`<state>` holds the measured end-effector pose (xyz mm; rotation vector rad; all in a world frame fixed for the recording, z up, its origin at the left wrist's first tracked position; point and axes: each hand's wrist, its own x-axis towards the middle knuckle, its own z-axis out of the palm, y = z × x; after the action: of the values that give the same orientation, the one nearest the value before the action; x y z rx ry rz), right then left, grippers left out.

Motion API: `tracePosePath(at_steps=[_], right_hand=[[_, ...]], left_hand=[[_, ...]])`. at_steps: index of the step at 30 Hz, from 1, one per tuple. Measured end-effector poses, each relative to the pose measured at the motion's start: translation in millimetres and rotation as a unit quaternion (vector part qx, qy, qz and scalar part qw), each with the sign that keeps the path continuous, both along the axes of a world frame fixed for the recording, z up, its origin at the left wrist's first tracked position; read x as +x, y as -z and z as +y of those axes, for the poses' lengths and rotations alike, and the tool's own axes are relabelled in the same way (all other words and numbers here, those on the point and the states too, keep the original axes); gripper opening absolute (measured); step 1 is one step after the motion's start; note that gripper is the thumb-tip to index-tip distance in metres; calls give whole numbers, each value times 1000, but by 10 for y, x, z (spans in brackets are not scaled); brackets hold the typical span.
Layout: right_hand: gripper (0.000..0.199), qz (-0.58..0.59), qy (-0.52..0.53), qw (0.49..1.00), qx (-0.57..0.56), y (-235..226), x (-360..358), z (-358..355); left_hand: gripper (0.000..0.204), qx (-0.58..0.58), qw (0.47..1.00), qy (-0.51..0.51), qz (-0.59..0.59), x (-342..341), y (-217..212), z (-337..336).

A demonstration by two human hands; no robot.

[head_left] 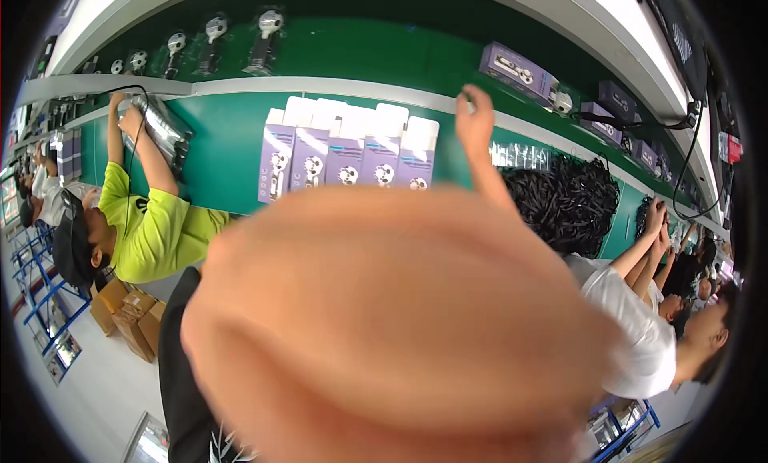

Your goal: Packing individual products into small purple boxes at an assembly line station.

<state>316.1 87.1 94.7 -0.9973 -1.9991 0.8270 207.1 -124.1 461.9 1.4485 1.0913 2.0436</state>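
My left hand (pixel 384 303) is very close to the camera, a large smear over the middle and lower part of the view. Motion blur hides its fingers, and whatever lies behind it is covered. Beyond it, my right hand (pixel 476 119) reaches over the far edge of the green table. Its fingers are loosely curled with a gap beside the thumb, and nothing shows in them. To its left, several purple cartons (pixel 344 155) stand in a row with white top flaps raised; their lower ends are partly hidden by the blurred hand.
A heap of black straps (pixel 568 203) and clear plastic packets (pixel 520 155) lie right. The green shelf holds a closed purple carton (pixel 520 69) and round-headed black-and-white gadgets (pixel 268 31). Co-workers in yellow-green (pixel 156 239) and white (pixel 632 319) sit either side; a silver bag (pixel 160 131) lies left.
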Motion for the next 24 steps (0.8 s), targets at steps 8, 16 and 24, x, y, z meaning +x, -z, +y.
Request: tracePosePath(at_steps=[8, 16, 24], right_hand=[[50, -197, -93, 976, 17, 146, 179, -1786], [78, -369, -139, 919, 22, 360, -16, -2189], [96, -410, 24, 911, 33, 99, 43, -2390]], left_hand=[[17, -8, 997, -15, 81, -630, -87, -615], [24, -30, 988, -34, 150, -1284, -229, -1235], [32, -50, 984, -16, 169, -1639, 102, -1521]])
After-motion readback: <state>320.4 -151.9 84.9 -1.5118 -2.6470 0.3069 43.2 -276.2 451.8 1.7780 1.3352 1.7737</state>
